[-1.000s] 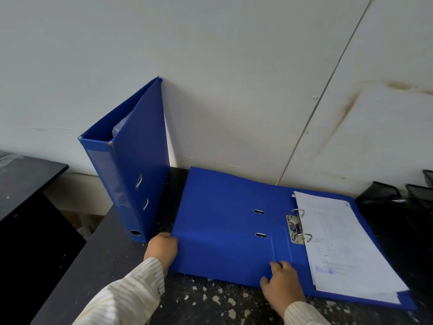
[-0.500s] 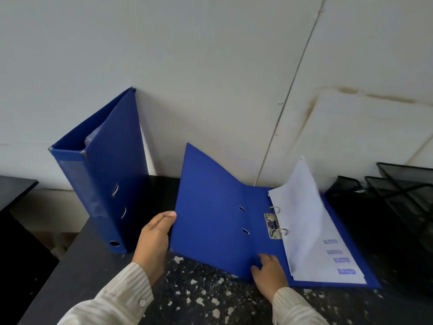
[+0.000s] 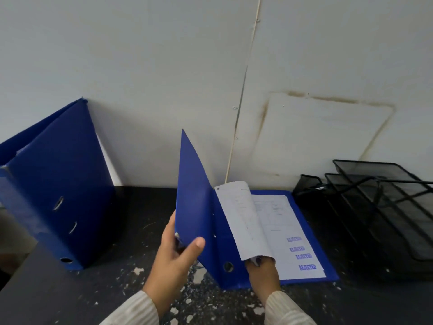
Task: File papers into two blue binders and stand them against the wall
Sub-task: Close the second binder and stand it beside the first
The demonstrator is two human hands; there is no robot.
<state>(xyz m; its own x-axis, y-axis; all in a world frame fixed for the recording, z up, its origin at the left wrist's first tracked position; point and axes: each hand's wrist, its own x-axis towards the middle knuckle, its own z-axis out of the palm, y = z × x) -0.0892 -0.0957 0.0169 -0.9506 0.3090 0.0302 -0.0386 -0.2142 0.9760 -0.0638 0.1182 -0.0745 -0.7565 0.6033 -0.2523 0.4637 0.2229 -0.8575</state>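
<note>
Binders in blue are in front of us. The open binder (image 3: 201,207) is between our hands, its back cover flat on the tabletop (image 3: 117,289) and its front cover raised steeply. Our left hand (image 3: 173,256) is clamped on that cover's near edge, with the thumb on the inner face and the fingers behind it. Our right hand (image 3: 263,275) is at the near edge of the filed papers (image 3: 276,219). Its fingers go under a lifted sheet (image 3: 236,219) that curls up above it, so we cannot tell whether they grip it. Blue stamped words run down the page just right of this hand.

Well to the left of our left hand, the standing binder (image 3: 58,184) is on end and tilted, with its top corner touching the wall (image 3: 164,66).

The tabletop is dark, and pale chipped flecks are scattered around both our wrists. Beyond the hands, the wall is made of white panels with a thin seam, and a brownish stain (image 3: 328,99) outlines a rectangle. To the right of our right hand, black mesh trays (image 3: 386,207) stand against the wall. Our sleeves (image 3: 288,310) are pale and striped.
</note>
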